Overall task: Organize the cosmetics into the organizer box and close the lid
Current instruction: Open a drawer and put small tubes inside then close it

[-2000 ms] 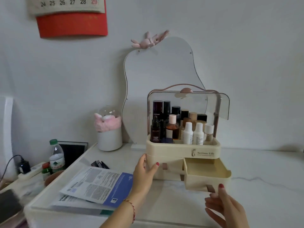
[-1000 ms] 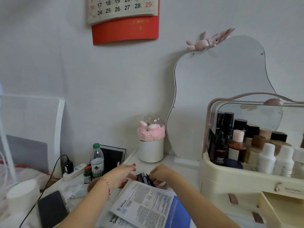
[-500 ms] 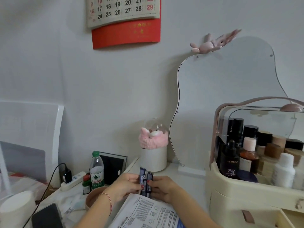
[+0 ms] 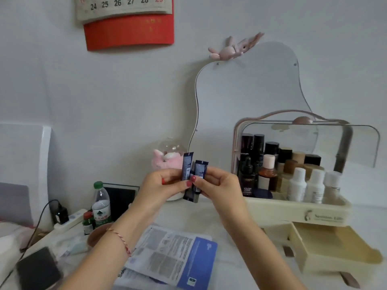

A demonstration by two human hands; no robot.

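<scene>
Wall calendar, high above and left of the grip: bottom row read 24, 25, 26, 27, 28, with 29 in red. Dark dropper bottle in the organizer box, just right of the grip: label read "YOUTH CODE". Box front carried a logo line, too blurred to read. Print on the leaflet below the grip and on the held sachets was illegible.

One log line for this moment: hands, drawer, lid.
left hand: holds dark blue sachets | right hand: holds same | drawer: open | lid: open
</scene>
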